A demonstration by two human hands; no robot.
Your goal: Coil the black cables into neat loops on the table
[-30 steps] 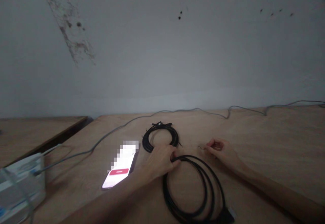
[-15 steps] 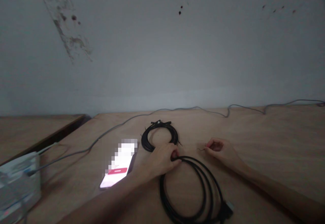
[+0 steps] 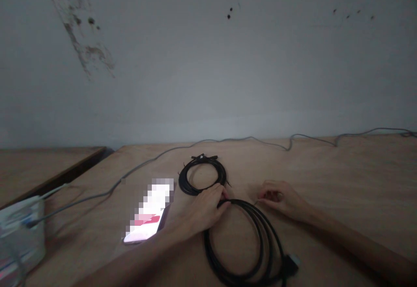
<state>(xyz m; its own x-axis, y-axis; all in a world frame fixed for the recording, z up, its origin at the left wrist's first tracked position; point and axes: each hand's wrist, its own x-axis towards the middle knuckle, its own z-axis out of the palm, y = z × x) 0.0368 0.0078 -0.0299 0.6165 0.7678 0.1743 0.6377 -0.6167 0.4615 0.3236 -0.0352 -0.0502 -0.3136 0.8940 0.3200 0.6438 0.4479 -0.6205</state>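
Note:
A black cable (image 3: 264, 230) lies in a large loose coil at the front, its dark connector with a pale end at the lower right. The fingers of my left hand (image 3: 208, 206) are closed on the top left of this coil. My right hand (image 3: 276, 198) is just right of the coil's top, thumb and fingertips pinched on a thin wire tie (image 3: 256, 202). Behind my left hand sits a second, tied black cable coil (image 3: 182, 178), with thin tie ends sticking out of it.
A phone with a lit screen (image 3: 154, 209) lies left of my left hand. At the far left is a white box (image 3: 35, 230) with cords. A grey cord (image 3: 143, 164) runs along the wooden table (image 3: 342, 183) near the wall.
My right hand has moved slightly left and down, bringing the wire tie close to the top of the front coil. My left hand keeps its grip. The view has shifted a little.

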